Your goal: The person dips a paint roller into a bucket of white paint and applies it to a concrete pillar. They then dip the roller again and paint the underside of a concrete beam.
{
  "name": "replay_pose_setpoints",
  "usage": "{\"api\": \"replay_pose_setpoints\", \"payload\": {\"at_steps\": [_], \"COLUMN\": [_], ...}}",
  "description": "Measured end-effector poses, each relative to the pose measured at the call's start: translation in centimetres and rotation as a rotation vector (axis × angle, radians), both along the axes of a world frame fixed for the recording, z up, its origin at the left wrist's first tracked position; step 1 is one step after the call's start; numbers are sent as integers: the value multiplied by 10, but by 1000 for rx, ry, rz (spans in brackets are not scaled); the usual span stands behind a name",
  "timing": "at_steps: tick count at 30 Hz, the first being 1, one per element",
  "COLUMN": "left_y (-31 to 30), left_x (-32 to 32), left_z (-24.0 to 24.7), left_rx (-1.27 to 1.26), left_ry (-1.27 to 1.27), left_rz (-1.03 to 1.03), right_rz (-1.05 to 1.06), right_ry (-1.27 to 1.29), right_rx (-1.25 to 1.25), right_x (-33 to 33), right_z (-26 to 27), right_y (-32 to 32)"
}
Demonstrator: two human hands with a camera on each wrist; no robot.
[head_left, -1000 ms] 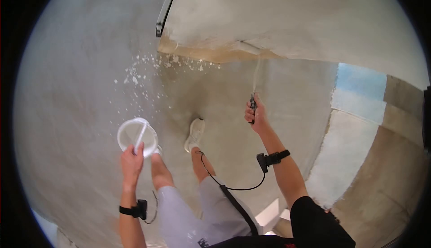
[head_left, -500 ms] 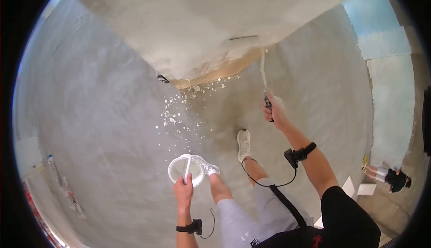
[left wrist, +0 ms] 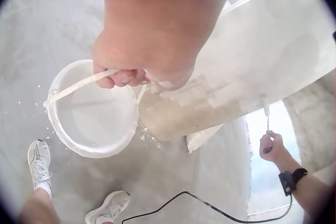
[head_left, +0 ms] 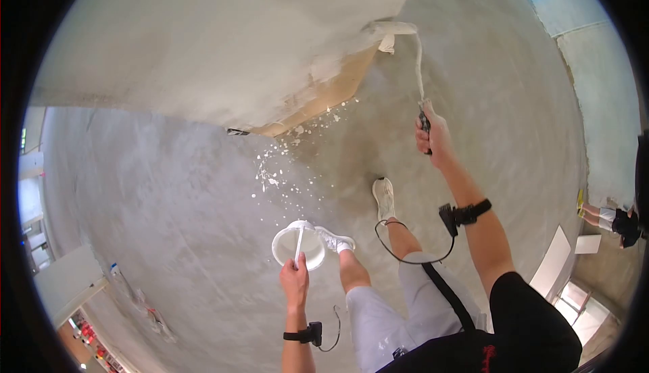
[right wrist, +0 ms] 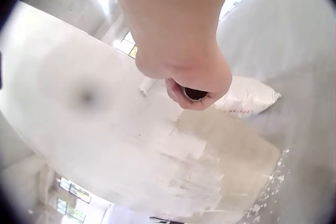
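My left hand (head_left: pixel 294 285) grips the handle (head_left: pixel 299 243) of a white bucket (head_left: pixel 275 249), which hangs low beside my foot. In the left wrist view, the fingers curl round that handle above the bucket's pale inside. My right hand (head_left: pixel 436 136) holds a paint roller (head_left: pixel 397 28) by its dark grip (head_left: pixel 424 130), arm stretched forward. The roller head lies against the wall (head_left: pixel 236 48), near its right edge in the head view. Pale coating covers most of this wall, while a tan strip (head_left: pixel 338 96) shows along its bottom. In the right wrist view, the hand hides most of the roller.
White splashes (head_left: pixel 270 178) dot the grey floor below the wall. A white sack (right wrist: pixel 249 97) lies by the wall's base. Pale boards (head_left: pixel 553 258) and another person (head_left: pixel 623 228) are at the far right. A thin cable (head_left: pixel 405 260) loops from my right wrist.
The head view has turned, so the wall's far right edge now shows. The roller has shifted up and right in view, its head now plainly seen. Both hands keep their holds.
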State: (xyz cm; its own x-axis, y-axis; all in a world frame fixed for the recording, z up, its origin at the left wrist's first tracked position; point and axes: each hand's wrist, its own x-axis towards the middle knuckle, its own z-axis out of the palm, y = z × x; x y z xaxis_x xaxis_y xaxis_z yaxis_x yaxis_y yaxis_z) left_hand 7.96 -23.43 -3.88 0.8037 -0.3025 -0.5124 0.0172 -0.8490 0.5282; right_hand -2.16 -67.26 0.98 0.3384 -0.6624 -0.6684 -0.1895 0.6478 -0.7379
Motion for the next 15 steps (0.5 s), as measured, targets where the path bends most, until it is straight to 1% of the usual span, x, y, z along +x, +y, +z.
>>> {"api": "replay_pose_setpoints", "payload": {"at_steps": [1,3,4,7,9,10,12,13,15], "left_y": [-1,-6,-8,-18,-22,-23,-26,-27,-31], "left_x": [-1,-5,-7,-8,-13,-15,-15,-16,-21], "left_z": [0,-1,-2,-1,0,0,-2,-3,-10], "left_rx": [-2,-14,-12,8,-17,-8,14,16,1], "left_ry": [-3,0,1,22,40,48,45,47,-2], "left_rz": [-8,-12,-13,-36,-35,-43,-104,-102,-136], "right_rz": [-8,60,59,83,182,173,215,217,280], "right_ry": [-3,-92,-92,-38,10,17,-38,-36,81], "right_rx": [-2,86,88,32,-15,-5,-11,-9,-13], "right_x": [-3,-7,-9,-7,-2,-1,9,10,7], "right_z": [-2,-12,-14,-21,-24,-30,-46,-60,-91], "right_y": [-4,-8,-8,-3,4,6,0,-2,-7]}}
